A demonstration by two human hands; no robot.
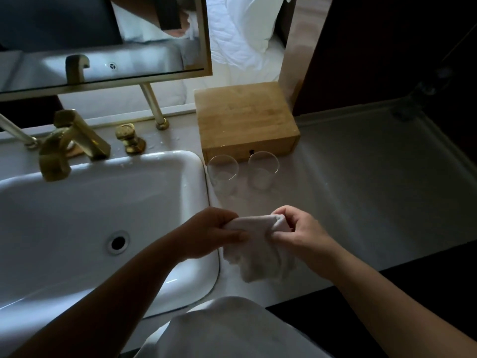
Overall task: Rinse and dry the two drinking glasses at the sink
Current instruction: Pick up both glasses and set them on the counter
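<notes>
Two clear drinking glasses stand upright on the pale counter, just right of the sink: the left glass [222, 174] close to the sink's rim, the right glass [263, 169] beside it, both in front of a wooden box. Nearer to me, both hands hold a small white cloth [258, 251] above the counter's front. My left hand [211, 232] pinches its left end, and my right hand [300, 232] grips its right end. The rest of the cloth hangs down between them. Neither hand touches a glass.
A white rectangular sink [196, 164] with a drain [118, 242] fills the left side. A brass tap [69, 146] and brass knob [130, 138] stand behind it. A bamboo box [245, 120] sits at the back, under a framed mirror [103, 47]. The counter [361, 189] stretches right.
</notes>
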